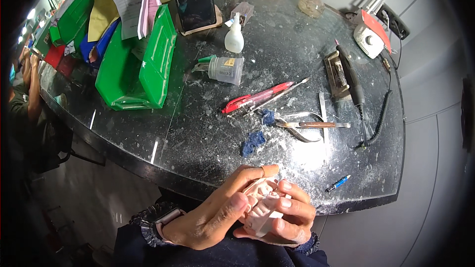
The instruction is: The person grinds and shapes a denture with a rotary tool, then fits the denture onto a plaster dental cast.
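A pale pink-white plaster dental model [261, 215] with tooth shapes is held between both hands, just off the bench's front edge. My left hand [217, 217] closes on its left side, thumb against the teeth and the forefinger over the far rim. On the other side, my right hand [297, 215] has its fingers bent over the model's edge. Part of the model is hidden by the fingers, so I cannot tell whether it is one piece or two. Beyond the hands lie crumpled dark blue scraps [253, 143] and metal pliers [302, 136] amid white dust.
On the dusty black bench [198, 143] are a red pen [257, 98], a blue pencil-like tool [338, 183], a handpiece [351, 76] with its cord, a tipped-over cup [226, 70] and a white dropper bottle [234, 37]. Green bins [158, 64] and a phone [194, 0] stand at far left.
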Demonstrator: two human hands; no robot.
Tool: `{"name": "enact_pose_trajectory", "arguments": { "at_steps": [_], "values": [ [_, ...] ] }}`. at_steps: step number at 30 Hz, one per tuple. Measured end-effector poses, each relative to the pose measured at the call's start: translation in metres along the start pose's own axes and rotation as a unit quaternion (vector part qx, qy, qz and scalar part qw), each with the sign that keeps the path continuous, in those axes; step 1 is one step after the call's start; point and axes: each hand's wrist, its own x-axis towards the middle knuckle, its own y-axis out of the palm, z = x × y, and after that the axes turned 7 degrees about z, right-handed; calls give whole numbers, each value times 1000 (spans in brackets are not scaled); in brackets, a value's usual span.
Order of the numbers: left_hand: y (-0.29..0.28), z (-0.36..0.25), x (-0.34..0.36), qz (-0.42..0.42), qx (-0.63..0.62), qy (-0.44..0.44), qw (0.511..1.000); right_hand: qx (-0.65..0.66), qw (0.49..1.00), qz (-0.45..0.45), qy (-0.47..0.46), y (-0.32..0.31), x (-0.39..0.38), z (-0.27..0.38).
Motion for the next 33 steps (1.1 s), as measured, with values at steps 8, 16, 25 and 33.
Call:
{"name": "enact_pose_trajectory", "arguments": {
  "at_steps": [8,16,25,33],
  "values": [
    [2,4,2,-9,58,51,997,46,998,0,-47,-4,0,-2],
    [3,6,4,-14,77,62,995,32,997,-25,-61,-3,-15,-9],
    [5,12,6,-38,237,189,952,53,989,-50,-126,-1,-33,-13],
    [9,13,5,-18,199,170,965,-11,998,2,-59,-16,-10,11]
  ]
}}
